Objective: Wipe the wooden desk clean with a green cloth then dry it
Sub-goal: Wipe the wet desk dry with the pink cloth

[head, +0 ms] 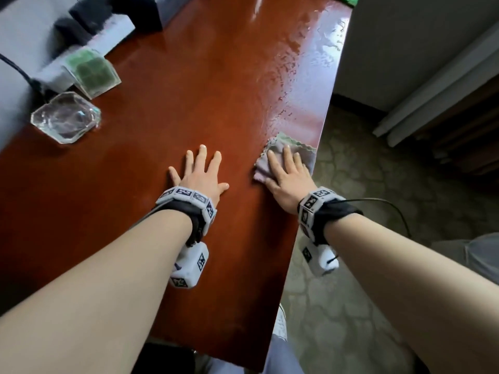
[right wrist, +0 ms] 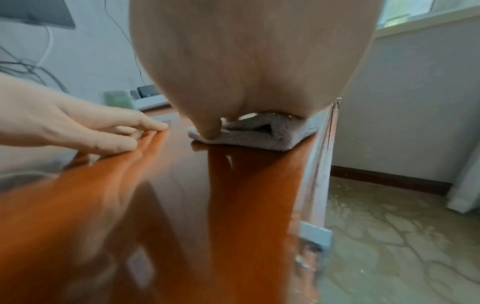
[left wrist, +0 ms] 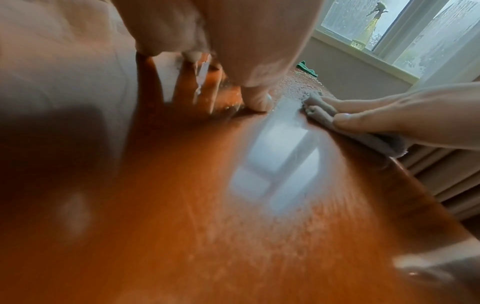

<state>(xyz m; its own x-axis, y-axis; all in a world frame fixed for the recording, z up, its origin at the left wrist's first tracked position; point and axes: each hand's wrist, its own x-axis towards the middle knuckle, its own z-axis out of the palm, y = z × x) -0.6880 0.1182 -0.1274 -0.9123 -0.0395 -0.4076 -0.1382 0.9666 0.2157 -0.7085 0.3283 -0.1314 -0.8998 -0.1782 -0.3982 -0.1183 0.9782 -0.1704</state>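
Since a green cloth [left wrist: 307, 69] lies set aside at the far end of the desk [head: 205, 98], well ahead of both hands, we judge the wiping step done and the drying step in hand. Our right hand [head: 287, 178] lies flat, fingers straight, pressing a folded grey cloth [head: 266, 168] onto the wood; nothing is gripped. Our left hand [head: 201, 171] is spread just beside it, palm down and released, bracing on bare wood.

Ahead of the right hand, along the desk's right side, the surface looks beaded with water [head: 294, 74], though glare makes its extent hard to tell. The next move, as we see it, calls for pushing the grey cloth forward through that wet strip with steady downward pressure.

That cloth sits right at the desk's right edge [head: 317, 157], one corner seemingly over it, so a drift rightward could drop it to the floor [head: 351, 265]. To the left, beyond the left hand, stand a glass dish [head: 66, 117] and a clear box [head: 93, 71]; between lies open room for strokes.
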